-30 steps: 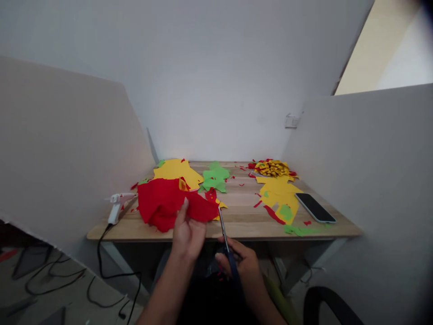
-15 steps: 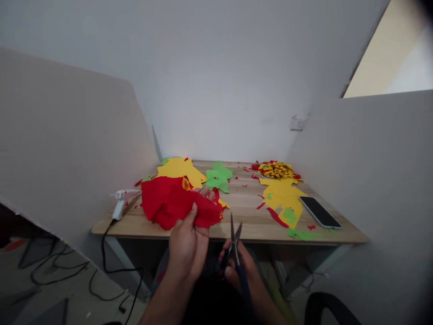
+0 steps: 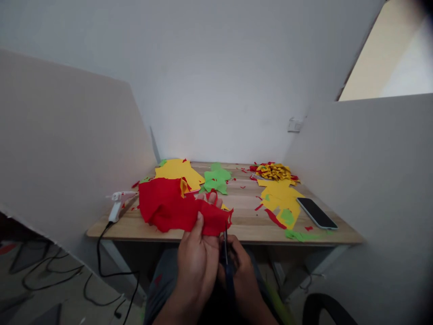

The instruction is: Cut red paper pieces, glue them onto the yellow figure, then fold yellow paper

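My left hand (image 3: pixel 199 253) grips a large red felt sheet (image 3: pixel 169 205) near its right end, thumb on top and fingers beneath. The sheet spreads left across the front of the table. In my right hand (image 3: pixel 238 266) is a pair of scissors (image 3: pixel 227 262) with dark blue handles, pointing away from me. Its blades meet the sheet's lower right edge, and part of them is hard to make out. A small yellow piece (image 3: pixel 183 186) shows at the sheet's upper edge.
Yellow felt (image 3: pixel 179 171) and green felt (image 3: pixel 216 177) lie at the back. On the right are a ruffled yellow bundle (image 3: pixel 274 171), cut yellow felt (image 3: pixel 280 198) and a phone (image 3: pixel 317 213). A corded white glue gun (image 3: pixel 117 205) stands at the left edge. Red scraps are scattered about.
My left hand has moved right, bringing the red felt's end along. The scissors, apart from the felt before with blades spread, are now at its edge with blades closer together.
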### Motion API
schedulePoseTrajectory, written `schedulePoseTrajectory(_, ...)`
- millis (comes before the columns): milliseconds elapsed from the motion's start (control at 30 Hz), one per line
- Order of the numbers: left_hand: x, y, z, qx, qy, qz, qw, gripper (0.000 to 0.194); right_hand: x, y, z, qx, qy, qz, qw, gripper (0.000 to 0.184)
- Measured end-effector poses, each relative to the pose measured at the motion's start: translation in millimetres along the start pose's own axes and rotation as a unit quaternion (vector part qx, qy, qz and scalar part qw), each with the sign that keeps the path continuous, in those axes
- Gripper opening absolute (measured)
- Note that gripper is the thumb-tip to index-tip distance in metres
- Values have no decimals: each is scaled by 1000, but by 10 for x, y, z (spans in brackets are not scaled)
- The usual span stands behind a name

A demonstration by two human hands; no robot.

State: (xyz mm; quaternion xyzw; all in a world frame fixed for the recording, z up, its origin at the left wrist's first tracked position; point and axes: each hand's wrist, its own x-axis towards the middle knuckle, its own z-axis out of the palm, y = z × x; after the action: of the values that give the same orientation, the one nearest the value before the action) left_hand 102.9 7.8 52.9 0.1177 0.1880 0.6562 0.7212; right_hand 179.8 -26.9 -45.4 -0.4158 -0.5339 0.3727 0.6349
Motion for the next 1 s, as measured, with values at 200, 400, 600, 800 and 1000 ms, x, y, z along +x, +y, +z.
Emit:
schedulePoseTrajectory(200,-27,-47,26,-7,16,-37,999,36,-8,31,7,8,48,-14,999,23)
schedulePoseTrajectory(400,-41,-20,28,9,-1,-30,1000,37,-18,15,-17,-15,48,9,999,16)
schedulePoseTrajectory(600,-20,32,-9,13,-21,20,999,41,-8,2,-54,-68,57,28,996,17)
schedulePoseTrajectory(800,31,130,-11,29,-32,43,998,51,-88,-11,-151,-57,-5,78,995,37)
schedulePoseTrajectory(1000,45,177,-25,54,-36,43,997,53,-132,-64,-165,-73,-45,44,995,41)
